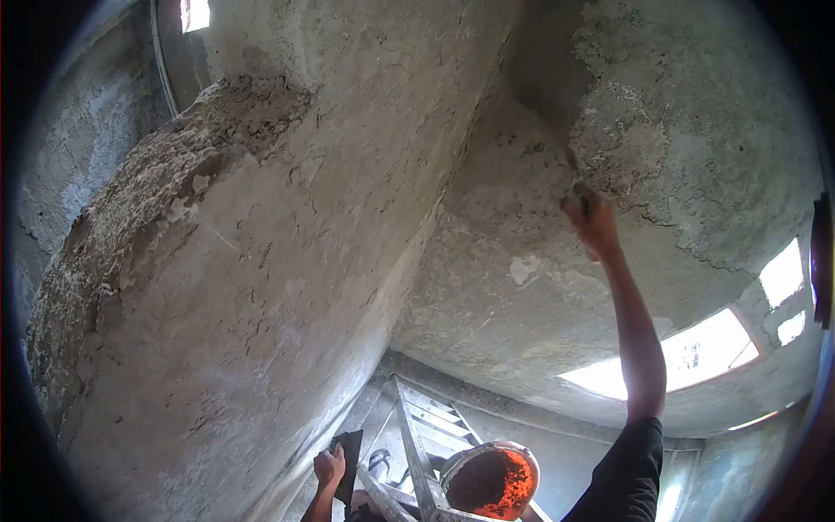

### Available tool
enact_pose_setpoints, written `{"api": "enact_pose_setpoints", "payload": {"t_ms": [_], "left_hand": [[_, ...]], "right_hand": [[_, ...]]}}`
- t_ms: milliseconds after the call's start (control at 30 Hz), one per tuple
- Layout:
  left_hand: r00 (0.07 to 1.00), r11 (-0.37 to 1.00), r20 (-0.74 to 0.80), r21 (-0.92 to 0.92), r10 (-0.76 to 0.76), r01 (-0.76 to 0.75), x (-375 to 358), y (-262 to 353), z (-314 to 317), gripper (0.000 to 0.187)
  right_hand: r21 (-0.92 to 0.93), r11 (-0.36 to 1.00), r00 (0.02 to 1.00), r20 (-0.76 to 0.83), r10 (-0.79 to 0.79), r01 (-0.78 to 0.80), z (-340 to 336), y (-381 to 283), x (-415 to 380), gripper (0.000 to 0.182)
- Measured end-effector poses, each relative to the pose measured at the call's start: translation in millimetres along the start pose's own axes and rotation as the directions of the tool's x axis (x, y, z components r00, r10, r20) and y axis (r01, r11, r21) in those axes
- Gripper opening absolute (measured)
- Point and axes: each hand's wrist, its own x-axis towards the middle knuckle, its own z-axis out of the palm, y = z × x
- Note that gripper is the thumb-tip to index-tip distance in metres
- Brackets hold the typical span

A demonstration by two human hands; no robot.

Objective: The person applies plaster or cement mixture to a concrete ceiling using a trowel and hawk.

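Note:
My right hand (pixel 593 222) is raised high on an outstretched arm, its fingers closed round the handle of a trowel. The trowel (pixel 572 163) is seen nearly edge-on against the rough plaster surface (pixel 513 174), so its blade shows only as a thin dark strip. Low in the view, my left hand (pixel 330 467) grips a dark, flat plastering float (pixel 349 461), held on edge close to the big plastered face. To the right of it stands a bucket (pixel 532 465) with an orange inside, holding grey-brown mortar (pixel 478 483).
A ladder (pixel 416 452) splashed with plaster stands below me beside the bucket. The plastered face (pixel 261 287) rises close on the left, with a broken, crumbly edge (pixel 174 148). Bright window openings (pixel 696 352) lie at the right. A damp darker patch (pixel 548 70) is overhead.

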Motion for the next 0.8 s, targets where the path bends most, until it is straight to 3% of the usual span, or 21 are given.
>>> {"api": "enact_pose_setpoints", "payload": {"t_ms": [67, 133, 267, 333, 467, 533, 667, 733, 800], "left_hand": [[1.0, 1.0, 0.016, -0.011, -0.017, 0.017, 0.4, 2.2, 0.5, 0.055], [1.0, 1.0, -0.002, -0.001, -0.001, 0.001, -2.2, 3.2, -3.9, 0.055], [1.0, 1.0, -0.015, -0.01, 0.016, -0.016, 2.8, -1.6, -3.5, 0.054], [0.999, 1.0, -0.048, -0.001, 0.012, -0.012, 4.0, -2.9, -3.7, 0.052], [1.0, 1.0, 0.013, 0.0, -0.001, 0.001, 0.9, 9.2, -16.6, 0.051], [1.0, 1.0, -0.001, 0.018, -0.006, 0.006, 0.7, 12.9, -18.9, 0.05], [0.996, 0.998, -0.069, -0.023, 0.049, -0.051, -0.7, 19.1, -21.5, 0.051], [0.995, 0.997, -0.066, -0.015, 0.068, -0.069, 4.4, 12.5, -15.3, 0.051], [0.993, 0.996, -0.066, -0.009, 0.093, -0.094, 4.4, 15.2, -15.8, 0.051]], "right_hand": [[0.091, 0.996, 0.999, 0.03, -0.015, 0.012, 14.0, 3.2, -6.9, 0.033], [0.284, 0.937, 0.969, 0.193, 0.152, -0.204, 25.8, -5.1, -14.9, 0.032], [0.317, 0.915, 0.96, 0.209, 0.187, -0.248, 42.9, -12.5, -24.7, 0.031], [0.252, 0.955, 0.977, 0.181, 0.115, -0.159, 58.0, -3.9, -30.8, 0.031], [0.289, 0.944, 0.978, 0.176, 0.11, -0.159, 73.0, 3.8, -35.3, 0.031], [0.167, 0.986, 0.998, 0.061, 0.018, -0.028, 78.5, 11.4, -32.3, 0.031], [0.066, 0.998, 1.0, 0.029, -0.008, 0.006, 45.5, 8.7, -23.4, 0.032], [0.17, 0.972, 0.984, -0.047, 0.172, -0.162, 23.1, 5.3, -21.1, 0.032], [0.272, 0.938, 0.967, -0.08, 0.244, -0.214, -5.6, -5.4, -25.9, 0.032]]}}
